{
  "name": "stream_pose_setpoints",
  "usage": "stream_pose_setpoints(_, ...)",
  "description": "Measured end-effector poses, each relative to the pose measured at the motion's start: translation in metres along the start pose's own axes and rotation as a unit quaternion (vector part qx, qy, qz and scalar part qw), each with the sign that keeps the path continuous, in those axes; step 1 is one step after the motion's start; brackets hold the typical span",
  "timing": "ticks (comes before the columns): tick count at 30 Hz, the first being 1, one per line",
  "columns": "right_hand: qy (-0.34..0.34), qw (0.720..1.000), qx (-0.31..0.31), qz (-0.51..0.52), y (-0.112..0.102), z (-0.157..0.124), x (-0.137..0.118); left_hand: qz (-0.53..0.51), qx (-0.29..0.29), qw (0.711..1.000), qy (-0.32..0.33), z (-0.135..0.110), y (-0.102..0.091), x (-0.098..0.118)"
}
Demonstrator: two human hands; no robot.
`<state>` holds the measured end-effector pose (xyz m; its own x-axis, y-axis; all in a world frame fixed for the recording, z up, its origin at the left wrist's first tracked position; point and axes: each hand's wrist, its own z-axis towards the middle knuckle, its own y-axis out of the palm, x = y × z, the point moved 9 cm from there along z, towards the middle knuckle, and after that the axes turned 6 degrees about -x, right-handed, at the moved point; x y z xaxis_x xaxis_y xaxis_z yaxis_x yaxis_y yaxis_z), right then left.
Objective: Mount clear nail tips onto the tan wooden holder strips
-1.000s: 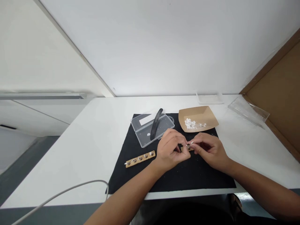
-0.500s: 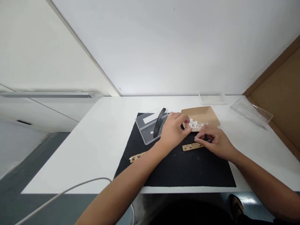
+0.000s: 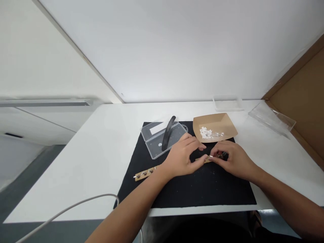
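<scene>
Both of my hands meet over a black mat [image 3: 192,189]. My left hand [image 3: 183,157] curls its fingers down onto the left end of a small wooden strip [image 3: 208,160] studded with metal pieces. My right hand [image 3: 231,158] pinches the same strip from the right side. Most of the strip is hidden under my fingers. A second wooden strip [image 3: 144,173] with several metal studs lies on the mat's left edge, partly behind my left forearm. Just beyond my hands stands a brown paper tray [image 3: 222,123] holding several small white pieces [image 3: 206,132].
An open clear plastic case [image 3: 162,136] with a black curved file [image 3: 168,128] across it sits at the mat's back left. Clear plastic lids [image 3: 272,118] lie at the back right near a cardboard panel [image 3: 301,98]. A white cable [image 3: 63,211] crosses the table's front left.
My left hand reached out to the paper tray half a second ago and has come back to the strip beside my right hand. The right hand stayed at the strip.
</scene>
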<state>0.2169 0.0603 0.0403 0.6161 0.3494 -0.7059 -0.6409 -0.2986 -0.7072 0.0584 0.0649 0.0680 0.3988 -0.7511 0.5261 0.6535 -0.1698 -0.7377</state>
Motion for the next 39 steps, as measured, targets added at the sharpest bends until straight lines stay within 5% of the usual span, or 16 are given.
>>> stream_pose_setpoints(6, -0.050, 0.993, -0.011, -0.109, 0.016, 0.001, -0.001, 0.040, -0.110, 0.993, -0.002, -0.011, 0.030, -0.001)
stream_pose_setpoints(13, -0.043, 0.991, -0.019, -0.122, 0.019, 0.001, 0.005, 0.113, -0.162, 0.979, -0.046, -0.014, 0.043, -0.006)
stream_pose_setpoints(39, -0.010, 0.990, -0.040, -0.132, 0.014, 0.002, 0.015, 0.099, -0.157, 0.981, -0.064, -0.020, 0.041, -0.011)
